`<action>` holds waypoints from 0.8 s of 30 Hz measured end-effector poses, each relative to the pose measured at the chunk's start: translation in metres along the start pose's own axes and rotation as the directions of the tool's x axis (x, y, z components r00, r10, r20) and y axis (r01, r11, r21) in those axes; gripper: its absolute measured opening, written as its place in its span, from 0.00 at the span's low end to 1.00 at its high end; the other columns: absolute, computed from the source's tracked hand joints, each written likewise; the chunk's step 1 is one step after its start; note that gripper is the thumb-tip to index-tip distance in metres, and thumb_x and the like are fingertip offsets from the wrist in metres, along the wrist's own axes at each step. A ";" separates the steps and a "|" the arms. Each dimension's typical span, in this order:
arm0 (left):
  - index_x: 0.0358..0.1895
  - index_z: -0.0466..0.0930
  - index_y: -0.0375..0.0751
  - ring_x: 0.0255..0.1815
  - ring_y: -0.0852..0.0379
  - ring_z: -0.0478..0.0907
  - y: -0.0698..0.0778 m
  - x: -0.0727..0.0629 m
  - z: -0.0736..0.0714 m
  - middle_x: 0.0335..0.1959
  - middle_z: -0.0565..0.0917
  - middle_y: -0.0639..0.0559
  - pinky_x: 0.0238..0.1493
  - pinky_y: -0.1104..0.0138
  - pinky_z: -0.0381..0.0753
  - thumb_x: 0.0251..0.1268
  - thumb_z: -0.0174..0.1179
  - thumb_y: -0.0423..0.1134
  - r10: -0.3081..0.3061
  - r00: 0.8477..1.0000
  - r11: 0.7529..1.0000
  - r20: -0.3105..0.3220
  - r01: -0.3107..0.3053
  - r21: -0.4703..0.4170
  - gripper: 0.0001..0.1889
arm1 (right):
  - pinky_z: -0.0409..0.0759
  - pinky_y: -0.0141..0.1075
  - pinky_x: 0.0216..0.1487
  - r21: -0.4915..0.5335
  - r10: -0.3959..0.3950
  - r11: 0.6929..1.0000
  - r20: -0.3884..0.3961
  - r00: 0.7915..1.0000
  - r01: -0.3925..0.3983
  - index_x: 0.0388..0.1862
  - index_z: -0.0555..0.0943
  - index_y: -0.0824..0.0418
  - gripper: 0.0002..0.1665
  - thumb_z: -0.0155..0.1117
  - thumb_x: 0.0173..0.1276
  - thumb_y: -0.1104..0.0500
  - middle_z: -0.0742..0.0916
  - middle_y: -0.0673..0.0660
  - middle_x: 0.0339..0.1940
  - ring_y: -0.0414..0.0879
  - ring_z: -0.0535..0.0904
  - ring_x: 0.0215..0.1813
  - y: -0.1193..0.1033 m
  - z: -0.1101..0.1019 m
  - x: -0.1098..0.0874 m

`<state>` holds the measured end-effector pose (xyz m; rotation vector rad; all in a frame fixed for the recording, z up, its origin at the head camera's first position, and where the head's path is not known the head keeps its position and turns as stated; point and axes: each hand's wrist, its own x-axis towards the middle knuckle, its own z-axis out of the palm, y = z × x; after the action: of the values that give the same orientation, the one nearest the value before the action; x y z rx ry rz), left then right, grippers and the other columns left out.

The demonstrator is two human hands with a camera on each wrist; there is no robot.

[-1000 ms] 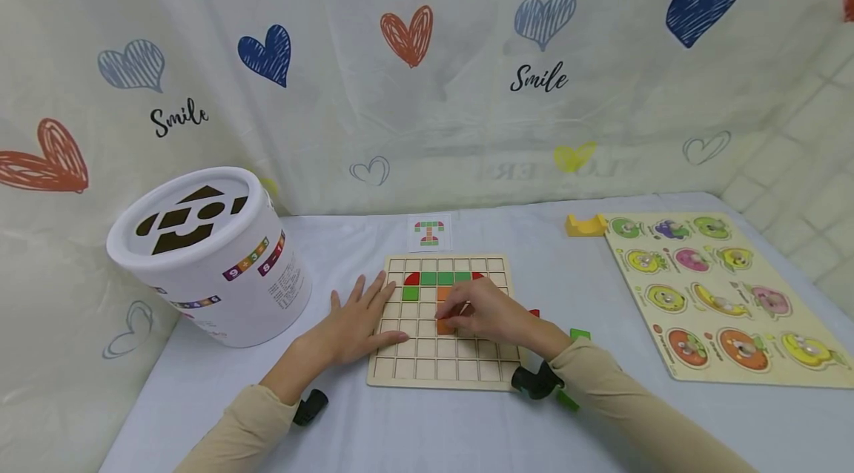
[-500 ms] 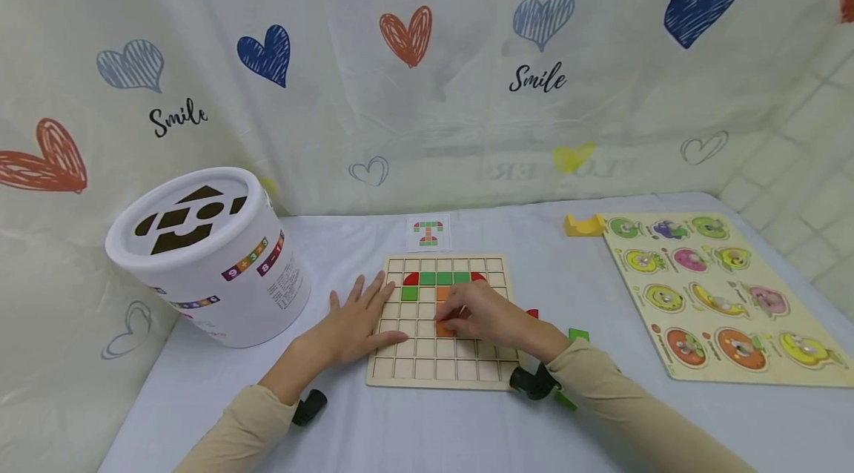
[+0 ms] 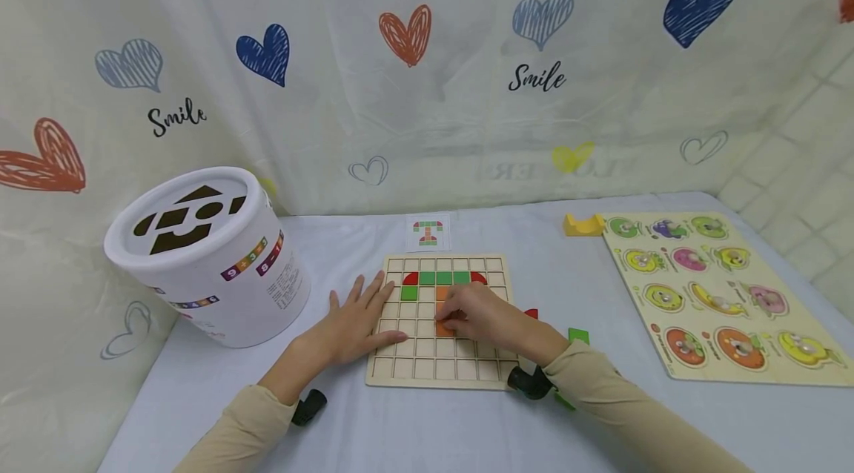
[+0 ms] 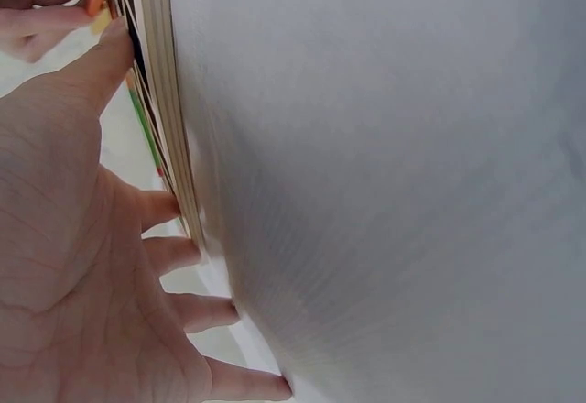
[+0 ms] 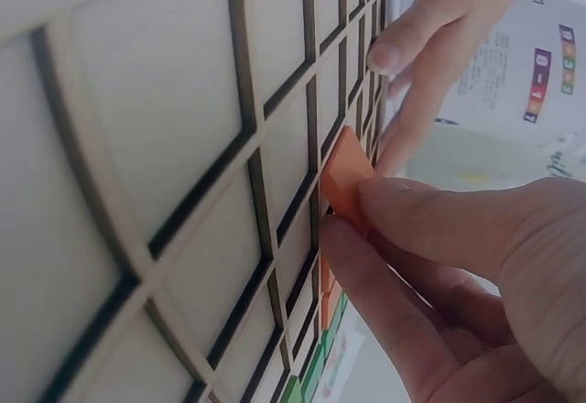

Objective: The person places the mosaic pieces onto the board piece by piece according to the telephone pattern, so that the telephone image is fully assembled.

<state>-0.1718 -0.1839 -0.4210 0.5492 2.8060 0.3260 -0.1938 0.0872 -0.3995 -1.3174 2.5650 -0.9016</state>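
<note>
My right hand pinches an orange square tile between thumb and finger, low over the wooden grid board. In the right wrist view the tile stands tilted against the grid lines. My left hand lies spread at the board's left edge, its thumb over the squares. Near the board's top, a row of green tiles has a red quarter-round tile at its left end and another red one at its right. A green tile sits under the left end. Orange tiles below the row are partly hidden by my right hand.
Behind the board lies a small pattern card. A white bucket with a shape-slotted lid stands left. Loose red and green pieces lie by my right forearm. A fruit puzzle board and a yellow block are at right.
Very little differs: my right fingers have shifted slightly at the orange tile. My left hand stays where it was.
</note>
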 end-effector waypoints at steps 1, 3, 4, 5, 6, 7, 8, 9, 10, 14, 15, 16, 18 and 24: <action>0.86 0.48 0.42 0.85 0.29 0.39 0.000 0.000 0.000 0.87 0.43 0.41 0.69 0.21 0.42 0.72 0.50 0.74 0.002 1.000 1.000 -0.002 -0.002 0.001 0.52 | 0.80 0.28 0.38 -0.004 -0.002 1.000 -0.002 1.000 0.002 0.42 0.92 0.67 0.07 0.76 0.64 0.71 0.89 0.53 0.35 0.40 0.80 0.37 0.000 0.000 0.000; 0.86 0.48 0.42 0.85 0.29 0.39 0.000 0.001 0.001 0.87 0.44 0.41 0.69 0.20 0.42 0.72 0.50 0.74 0.004 1.000 1.000 -0.004 -0.004 0.003 0.52 | 0.81 0.28 0.38 -0.016 -0.011 1.000 -0.007 1.000 0.011 0.42 0.92 0.67 0.07 0.76 0.64 0.71 0.89 0.53 0.35 0.41 0.81 0.37 0.000 0.000 0.000; 0.86 0.49 0.42 0.85 0.28 0.39 0.000 0.001 0.000 0.87 0.44 0.41 0.69 0.20 0.43 0.72 0.50 0.74 0.004 1.000 1.000 -0.006 -0.004 0.005 0.52 | 0.81 0.28 0.38 -0.016 -0.007 1.000 -0.007 1.000 0.007 0.42 0.92 0.67 0.08 0.76 0.64 0.71 0.89 0.53 0.35 0.41 0.81 0.37 -0.001 0.001 0.000; 0.86 0.49 0.42 0.85 0.28 0.39 0.001 0.001 0.000 0.87 0.44 0.41 0.69 0.20 0.42 0.72 0.50 0.74 0.004 1.000 1.000 -0.006 -0.004 0.005 0.52 | 0.81 0.28 0.38 -0.018 -0.006 1.000 -0.008 1.000 0.006 0.42 0.92 0.67 0.08 0.76 0.64 0.71 0.89 0.53 0.35 0.41 0.81 0.37 -0.001 0.001 0.000; 0.86 0.49 0.42 0.85 0.28 0.39 0.001 0.001 0.000 0.87 0.44 0.41 0.69 0.20 0.42 0.72 0.51 0.74 0.003 1.000 1.000 -0.006 -0.003 0.004 0.52 | 0.81 0.27 0.38 -0.020 -0.006 1.000 -0.009 1.000 0.006 0.42 0.92 0.67 0.08 0.76 0.64 0.71 0.89 0.53 0.35 0.41 0.81 0.37 -0.001 0.001 0.000; 0.86 0.49 0.42 0.85 0.28 0.39 0.001 0.001 0.000 0.87 0.44 0.41 0.69 0.20 0.42 0.72 0.51 0.74 0.002 1.000 1.000 -0.003 -0.002 0.005 0.52 | 0.81 0.28 0.38 -0.023 -0.007 1.000 -0.011 1.000 0.007 0.42 0.92 0.67 0.08 0.76 0.64 0.71 0.89 0.53 0.36 0.41 0.81 0.37 -0.002 0.001 0.000; 0.86 0.49 0.41 0.85 0.28 0.39 0.002 0.001 0.000 0.87 0.44 0.40 0.69 0.20 0.42 0.72 0.51 0.74 0.003 1.000 1.000 -0.003 -0.003 0.006 0.52 | 0.81 0.27 0.38 -0.025 -0.003 1.000 -0.011 1.000 0.002 0.42 0.92 0.67 0.08 0.76 0.64 0.71 0.89 0.54 0.36 0.41 0.81 0.37 -0.002 0.001 0.000; 0.86 0.49 0.41 0.85 0.28 0.39 0.002 0.001 -0.001 0.87 0.44 0.40 0.69 0.20 0.42 0.72 0.51 0.74 0.002 1.000 1.000 -0.002 -0.002 0.008 0.52 | 0.81 0.28 0.38 -0.028 -0.001 1.000 -0.010 1.000 0.001 0.42 0.92 0.67 0.08 0.76 0.64 0.71 0.89 0.54 0.36 0.42 0.81 0.38 -0.003 0.001 0.000; 0.86 0.49 0.42 0.85 0.29 0.39 0.002 0.001 -0.001 0.87 0.44 0.40 0.69 0.21 0.42 0.72 0.51 0.74 0.000 1.000 1.000 -0.001 0.000 0.010 0.52 | 0.81 0.27 0.38 -0.031 0.001 1.000 -0.008 1.000 -0.001 0.42 0.92 0.67 0.07 0.76 0.64 0.71 0.89 0.54 0.36 0.42 0.81 0.38 -0.003 0.001 0.000; 0.86 0.48 0.42 0.85 0.29 0.38 0.001 0.001 -0.001 0.87 0.43 0.41 0.69 0.21 0.42 0.72 0.50 0.74 0.001 1.000 1.000 0.007 -0.001 0.007 0.52 | 0.80 0.27 0.38 -0.042 0.015 0.999 0.001 1.000 -0.014 0.42 0.92 0.67 0.07 0.76 0.65 0.70 0.88 0.54 0.36 0.41 0.80 0.37 -0.003 0.002 0.000; 0.86 0.48 0.42 0.85 0.29 0.38 0.001 0.001 -0.001 0.87 0.43 0.41 0.69 0.21 0.42 0.72 0.50 0.74 0.000 1.000 1.000 0.009 0.000 0.007 0.52 | 0.80 0.27 0.38 -0.046 0.014 0.999 0.003 1.000 -0.013 0.41 0.92 0.67 0.07 0.76 0.65 0.71 0.88 0.53 0.35 0.41 0.80 0.37 -0.003 0.002 0.000; 0.86 0.48 0.42 0.85 0.29 0.38 0.001 0.001 -0.001 0.87 0.43 0.41 0.69 0.21 0.42 0.72 0.50 0.74 0.000 1.000 1.000 0.010 0.000 0.006 0.52 | 0.80 0.27 0.38 -0.050 0.018 0.999 0.006 1.000 -0.018 0.41 0.92 0.66 0.07 0.76 0.65 0.71 0.87 0.53 0.35 0.41 0.80 0.36 -0.003 0.002 0.001; 0.86 0.48 0.43 0.85 0.29 0.38 0.001 0.001 -0.001 0.87 0.43 0.41 0.69 0.21 0.42 0.72 0.50 0.74 0.000 1.000 1.000 0.010 0.000 0.005 0.52 | 0.81 0.27 0.39 -0.062 0.021 0.998 0.009 1.000 -0.020 0.40 0.92 0.66 0.06 0.76 0.64 0.71 0.87 0.53 0.35 0.41 0.80 0.37 -0.003 0.002 0.001; 0.86 0.48 0.42 0.85 0.28 0.38 0.001 0.000 -0.002 0.87 0.43 0.41 0.69 0.20 0.41 0.72 0.50 0.74 0.003 1.000 1.000 0.006 -0.003 -0.002 0.52 | 0.81 0.28 0.40 -0.079 0.000 0.997 0.018 1.000 0.001 0.40 0.92 0.66 0.06 0.75 0.65 0.71 0.86 0.53 0.35 0.42 0.80 0.37 -0.003 0.002 0.001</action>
<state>-0.1720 -0.1834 -0.4190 0.5535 2.7993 0.3275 -0.1918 0.0844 -0.3997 -1.3402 2.6119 -0.7921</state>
